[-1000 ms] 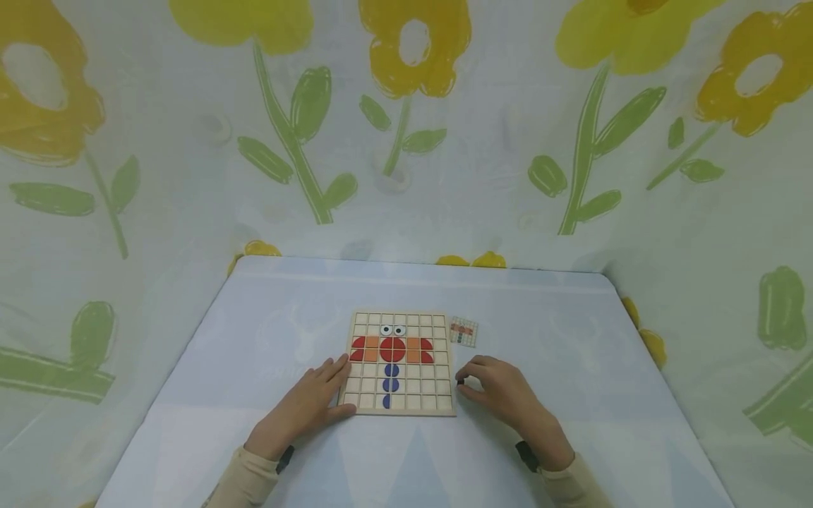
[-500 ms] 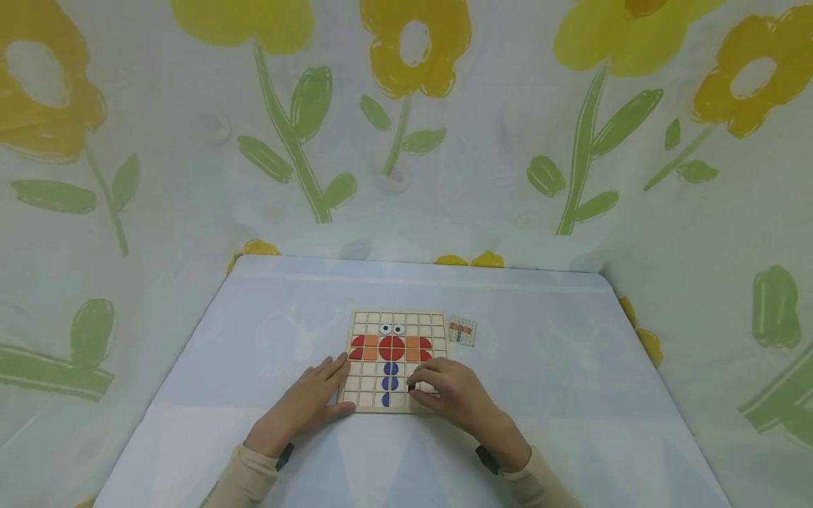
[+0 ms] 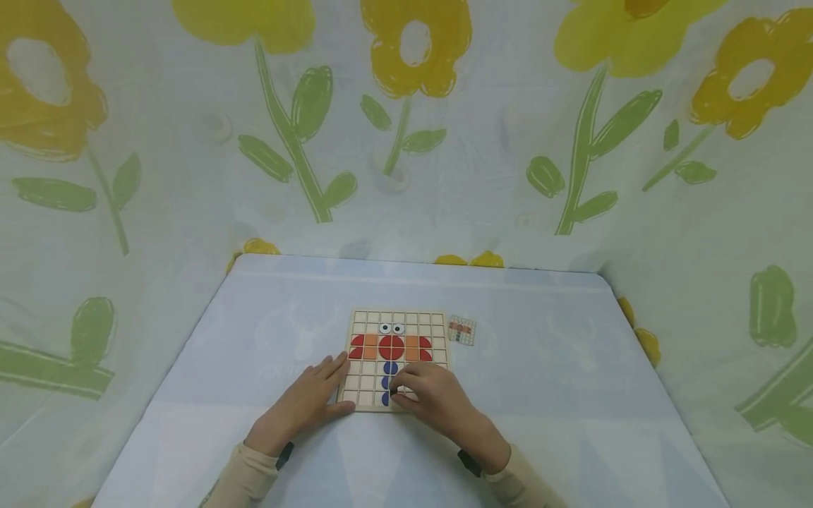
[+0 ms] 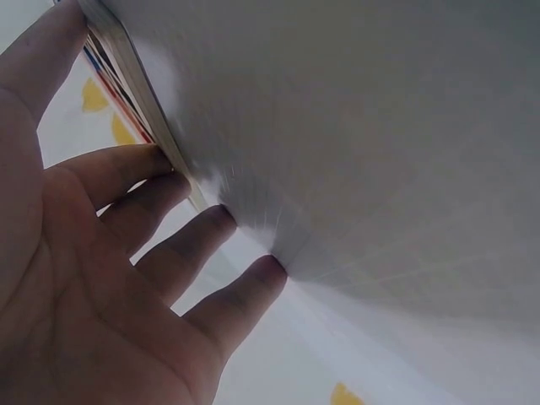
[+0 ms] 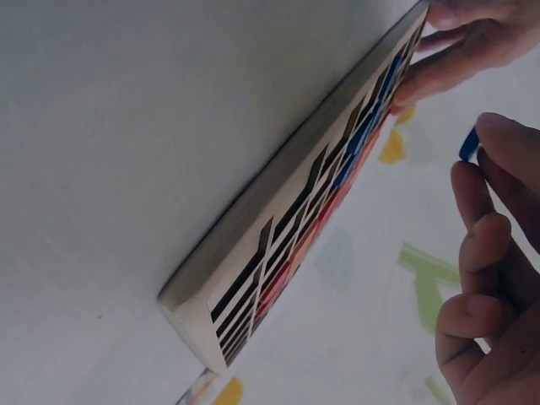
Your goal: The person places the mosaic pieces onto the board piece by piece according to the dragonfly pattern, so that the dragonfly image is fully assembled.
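A wooden grid board [image 3: 368, 375] lies on the table, bearing two eye tiles, red and orange tiles [image 3: 371, 346] and a column of blue half-circle tiles [image 3: 385, 398]. My left hand [image 3: 305, 398] rests along the board's left edge, fingers extended and thumb at the near left corner. Over the lower middle of the board, my right hand [image 3: 435, 398] pinches a small blue tile [image 5: 469, 144] between thumb and forefinger, right beside the lowest blue piece. Its full shape is hidden by the fingertips. The right hand covers the board's lower right squares in the head view.
A small pattern card [image 3: 461, 330] with a matching picture lies just off the board's upper right corner. The pale table [image 3: 540, 339] reaches back to a flower-printed cloth backdrop [image 3: 444, 197].
My right hand has moved left with the blue tile, from beside the board's right edge to over its lower middle. The left hand has stayed in place.
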### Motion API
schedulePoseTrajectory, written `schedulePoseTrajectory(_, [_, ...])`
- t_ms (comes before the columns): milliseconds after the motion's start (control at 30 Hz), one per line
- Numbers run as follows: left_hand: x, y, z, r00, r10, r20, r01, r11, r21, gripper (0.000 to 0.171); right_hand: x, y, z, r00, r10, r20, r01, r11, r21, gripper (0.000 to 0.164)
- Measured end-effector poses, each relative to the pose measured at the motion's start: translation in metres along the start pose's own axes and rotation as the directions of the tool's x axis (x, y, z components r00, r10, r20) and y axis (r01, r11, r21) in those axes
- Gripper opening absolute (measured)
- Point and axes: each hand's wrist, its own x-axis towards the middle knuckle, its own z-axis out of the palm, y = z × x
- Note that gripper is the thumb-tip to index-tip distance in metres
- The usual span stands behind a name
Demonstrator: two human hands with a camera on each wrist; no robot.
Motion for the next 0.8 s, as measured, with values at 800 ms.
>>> schedulePoseTrajectory(800, [0.002,-0.001,0.001,1.000,-0.026,0.013,0.026,1.000,0.002,0.085,0.008,-0.003,0.012,0.943,0.123,0.310,-0.083,0.987,-0.141,0.013])
